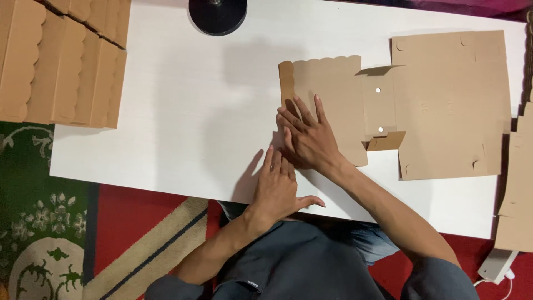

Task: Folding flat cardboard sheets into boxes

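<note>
At the frame's centre, the right hand (308,133) lies spread flat, pinning the unfolded cardboard box blank (444,105) to the white table (183,111), while the left hand (276,186), fingers together, presses its scalloped flap's (325,91) lower edge, apparently creasing it.

Two hands (294,161), one flat cardboard blank (444,105), one stack of folded boxes (61,61), one black disc (217,14).

Flat box blank (422,105) of matt brown cardboard with a scalloped flap, on a smooth, matt white bench (183,111). At the bench's far left corner, folded boxes (61,61) of the same dull cardboard. Glossy black round base (217,15) at the far edge. Woven patterned rug (66,233) below.
</note>
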